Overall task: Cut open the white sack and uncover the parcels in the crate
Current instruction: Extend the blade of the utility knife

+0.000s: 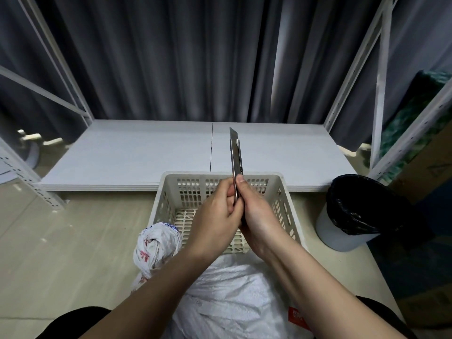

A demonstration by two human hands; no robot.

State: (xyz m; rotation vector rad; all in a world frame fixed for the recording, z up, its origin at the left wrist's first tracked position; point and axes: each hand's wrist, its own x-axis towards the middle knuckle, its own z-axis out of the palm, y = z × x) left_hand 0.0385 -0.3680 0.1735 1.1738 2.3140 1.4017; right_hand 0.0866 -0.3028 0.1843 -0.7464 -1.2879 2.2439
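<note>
The white sack lies at the bottom of the view, between the person's two forearms and just in front of the crate, its woven surface crinkled and its neck twisted into a tied knot that rises at the crate's near left corner. A red label shows on the sack's lower right side. The crate is a pale plastic basket with slotted walls and a slotted floor; the part of its floor that shows is bare, and no parcels can be made out in it. Above the crate both hands meet around a utility knife, which stands nearly upright with its blade tip pushed out at the top. The right hand wraps the lower handle, thumb lying up along the knife's body. The left hand closes against the handle from the other side, fingers curled onto it beside the right thumb. Beyond the crate a low white shelf board runs across the view, set in a white metal frame, with dark grey curtains hanging behind. To the right of the crate stands a round bin lined with a black bag, on a light tiled floor.
</note>
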